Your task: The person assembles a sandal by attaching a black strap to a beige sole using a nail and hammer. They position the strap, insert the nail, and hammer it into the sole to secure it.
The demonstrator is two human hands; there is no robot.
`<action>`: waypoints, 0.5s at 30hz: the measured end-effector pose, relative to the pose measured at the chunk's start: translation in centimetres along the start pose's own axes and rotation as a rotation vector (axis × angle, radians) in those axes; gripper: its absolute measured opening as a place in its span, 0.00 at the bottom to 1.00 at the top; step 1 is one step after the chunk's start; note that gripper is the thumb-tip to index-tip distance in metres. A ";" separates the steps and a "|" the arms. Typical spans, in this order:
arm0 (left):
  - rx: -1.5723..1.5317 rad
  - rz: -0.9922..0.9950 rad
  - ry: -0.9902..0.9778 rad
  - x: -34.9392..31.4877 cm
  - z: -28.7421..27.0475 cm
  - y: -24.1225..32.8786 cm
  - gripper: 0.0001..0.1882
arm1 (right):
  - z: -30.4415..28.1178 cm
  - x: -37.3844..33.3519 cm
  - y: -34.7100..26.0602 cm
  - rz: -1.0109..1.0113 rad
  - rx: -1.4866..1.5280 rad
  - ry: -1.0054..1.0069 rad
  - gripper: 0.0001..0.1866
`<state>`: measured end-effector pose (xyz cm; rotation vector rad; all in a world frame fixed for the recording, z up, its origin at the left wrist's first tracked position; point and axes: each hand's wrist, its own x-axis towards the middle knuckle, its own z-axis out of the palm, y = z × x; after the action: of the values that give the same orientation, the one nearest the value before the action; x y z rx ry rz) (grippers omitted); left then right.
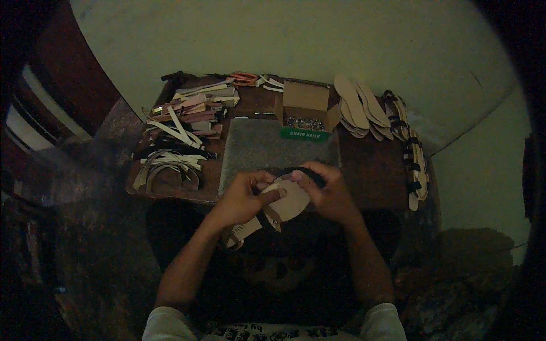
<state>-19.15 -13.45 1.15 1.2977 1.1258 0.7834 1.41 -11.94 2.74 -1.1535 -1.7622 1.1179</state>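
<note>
Between my two hands, above the table's near edge, is a tan sandal sole [294, 202] with dark straps, tilted with its narrower end toward my lower left. My left hand [250, 196] grips its left side, the thumb lying across the pale face. My right hand [321, 187] pinches the far right edge, where a dark strap [289, 170] curves round the rim. Another dark strap with a tan underside [272, 219] hangs from the side nearest me. The fingers beneath the sole are hidden.
A grey slab [250, 148] lies mid-table, with an open carton of small metal nails [305, 123] at its far edge. Bundled strap strips [185, 128] cover the left. Tan insoles [364, 108] and a row of strapped sandals [412, 153] lie right. Orange-handled scissors [244, 78] rest behind.
</note>
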 end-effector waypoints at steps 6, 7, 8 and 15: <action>0.045 0.033 -0.053 -0.6 0.1 0.0 0.09 | 0.0 0.1 -0.2 -0.029 0.031 0.028 0.12; 0.050 0.031 -0.060 -0.7 0.1 -0.1 0.09 | 0.0 0.1 -0.3 -0.026 0.033 0.031 0.12; 0.028 0.020 -0.072 -0.7 0.1 0.1 0.09 | 0.0 0.1 -0.3 -0.024 0.038 0.035 0.12; -0.066 0.019 -0.155 -0.7 -0.1 0.4 0.07 | 0.1 -0.1 -0.3 0.043 0.126 0.034 0.13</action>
<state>-19.40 -14.03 1.71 1.2928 0.9577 0.7151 1.26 -12.09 2.97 -1.1317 -1.6242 1.2103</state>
